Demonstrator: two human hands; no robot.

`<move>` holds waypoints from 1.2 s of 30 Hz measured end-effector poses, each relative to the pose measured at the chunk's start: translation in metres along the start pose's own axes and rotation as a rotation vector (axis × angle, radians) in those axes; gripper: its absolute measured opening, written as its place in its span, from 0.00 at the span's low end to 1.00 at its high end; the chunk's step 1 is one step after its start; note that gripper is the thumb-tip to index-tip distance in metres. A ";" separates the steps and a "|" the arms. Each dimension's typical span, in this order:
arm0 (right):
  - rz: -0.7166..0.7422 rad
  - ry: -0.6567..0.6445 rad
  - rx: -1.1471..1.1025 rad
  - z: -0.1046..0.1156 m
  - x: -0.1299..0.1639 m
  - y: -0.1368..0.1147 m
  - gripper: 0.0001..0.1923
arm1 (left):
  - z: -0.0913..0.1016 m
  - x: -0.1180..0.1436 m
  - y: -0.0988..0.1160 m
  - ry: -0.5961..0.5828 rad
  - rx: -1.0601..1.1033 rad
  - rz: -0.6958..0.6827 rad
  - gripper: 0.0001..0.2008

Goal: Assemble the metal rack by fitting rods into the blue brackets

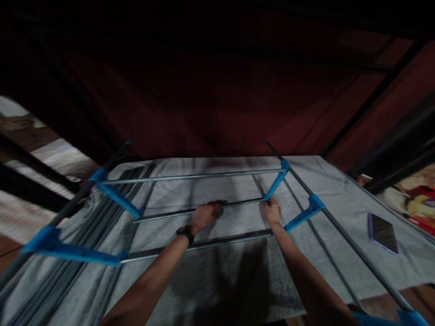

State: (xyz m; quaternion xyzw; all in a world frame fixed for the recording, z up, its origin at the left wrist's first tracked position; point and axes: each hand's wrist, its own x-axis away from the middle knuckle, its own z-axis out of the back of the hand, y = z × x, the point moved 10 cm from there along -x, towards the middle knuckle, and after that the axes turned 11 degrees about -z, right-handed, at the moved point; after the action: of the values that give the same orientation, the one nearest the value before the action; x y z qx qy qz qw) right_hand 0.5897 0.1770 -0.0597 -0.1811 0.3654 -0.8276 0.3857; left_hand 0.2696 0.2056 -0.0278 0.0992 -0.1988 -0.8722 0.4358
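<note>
Left hand (205,214): fingers close together, curled over the middle rod (243,202); watch (185,232) at the wrist.
Right hand (273,211): fingers curled round the lower end of a blue bracket (276,183), where the rod meets it; fingertips hidden.
Frame (353,246): grey rods and blue brackets, over a pale cloth (340,185), between and beyond the forearms.
Loose rods (91,231): bundled at left.
Phone (384,233): on the cloth, right.

Straight reach across the cloth (343,203) is blocked by crossbars (193,176) and blue brackets (304,216); passage is left between the right-hand pole (353,244) and phone (383,232).
</note>
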 end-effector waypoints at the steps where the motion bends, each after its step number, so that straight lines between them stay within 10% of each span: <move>1: 0.003 -0.019 -0.016 -0.002 0.002 0.001 0.24 | 0.000 0.002 0.001 -0.005 0.000 -0.007 0.21; 8: 0.195 0.239 0.027 0.009 0.039 -0.011 0.31 | 0.003 0.010 0.005 0.056 -0.044 -0.117 0.22; 14: 0.844 -0.058 0.265 -0.055 0.105 -0.103 0.28 | 0.005 0.010 0.011 0.119 -0.077 -0.164 0.23; 20: 1.015 -0.233 0.428 -0.115 0.129 -0.129 0.25 | 0.027 0.033 0.003 0.185 -0.140 -0.088 0.26; 23: 1.081 -0.286 0.442 -0.130 0.135 -0.136 0.24 | 0.058 0.079 -0.026 0.397 -0.130 0.101 0.20; 29: 1.227 -0.429 0.460 -0.162 0.174 -0.167 0.28 | 0.103 0.227 -0.139 0.980 0.074 0.900 0.19; 36: 1.248 -0.567 0.548 -0.213 0.233 -0.210 0.28 | 0.096 0.227 -0.191 0.829 0.239 1.004 0.29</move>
State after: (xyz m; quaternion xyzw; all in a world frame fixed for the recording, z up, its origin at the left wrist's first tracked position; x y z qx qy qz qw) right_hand 0.2109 0.1879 -0.0414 -0.0436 0.0669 -0.4372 0.8958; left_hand -0.0381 0.1524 -0.0239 0.3696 -0.1321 -0.4247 0.8158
